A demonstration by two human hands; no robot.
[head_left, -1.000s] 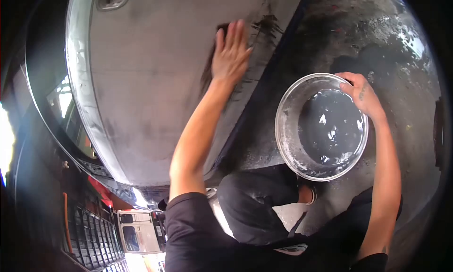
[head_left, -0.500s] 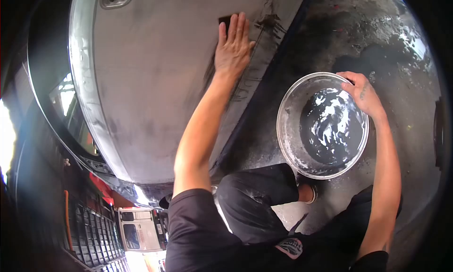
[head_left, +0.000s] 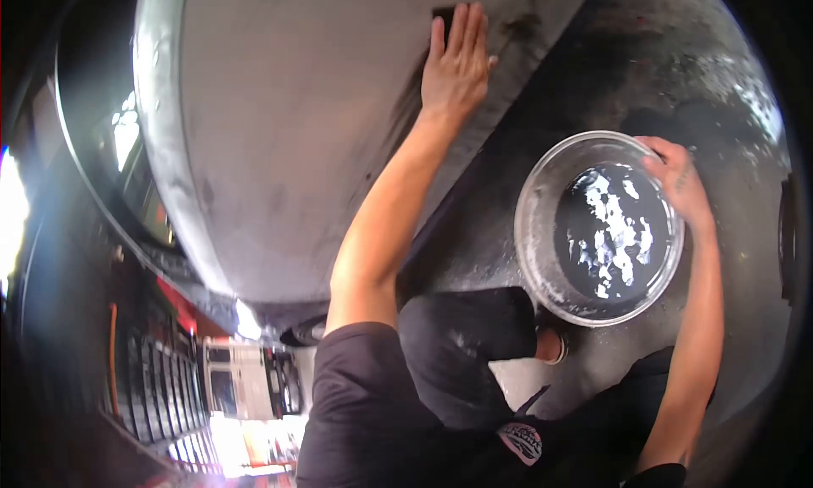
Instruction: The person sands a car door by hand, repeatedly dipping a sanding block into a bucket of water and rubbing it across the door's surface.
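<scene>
The left hand (head_left: 457,77) and 1 dark pad (head_left: 441,17) have shifted up and right in the picture since the earlier frame. At upper centre, its 4 fingers lie straight over the pad on 1 grey panel (head_left: 288,149); I cannot tell if they grip it. The right hand (head_left: 680,179) is curled on the rim of 1 basin (head_left: 537,221) of dark liquid (head_left: 584,272) at right centre. Open floor (head_left: 474,242) separates basin and panel's diagonal edge.

Dull grey panel (head_left: 279,149) — black-smudged, silvery basin (head_left: 535,234), dark liquid (head_left: 614,234) (white glints), black pad (head_left: 443,15)
</scene>
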